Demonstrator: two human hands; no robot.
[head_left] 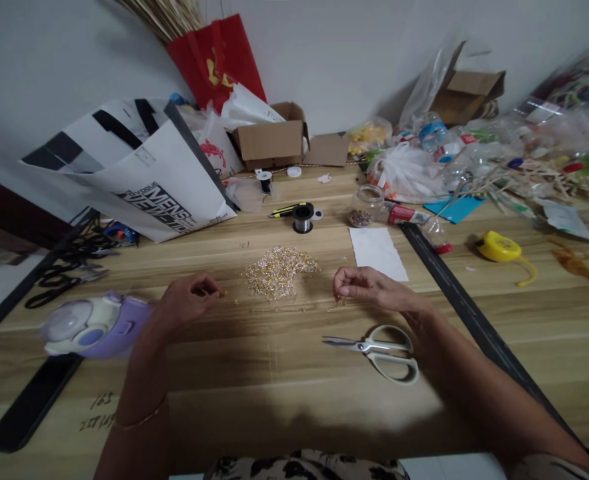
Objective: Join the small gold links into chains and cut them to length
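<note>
A loose heap of small gold and clear beads lies on the wooden table between my hands. To its left, my left hand has thumb and fingers pinched together, with a tiny gold bit at the tips that is too small to name. On the other side my right hand is closed in a pinch, and a short thin beaded strand hangs from its fingertips. Another thin beaded strand lies just in front of the heap. Scissors with pale handles rest, slightly spread, below my right hand.
Behind the beads stand a wire spool and a glass jar, with white paper nearby. A purple-and-white device and a black bar flank my left forearm. Right are a tape measure and piled plastic.
</note>
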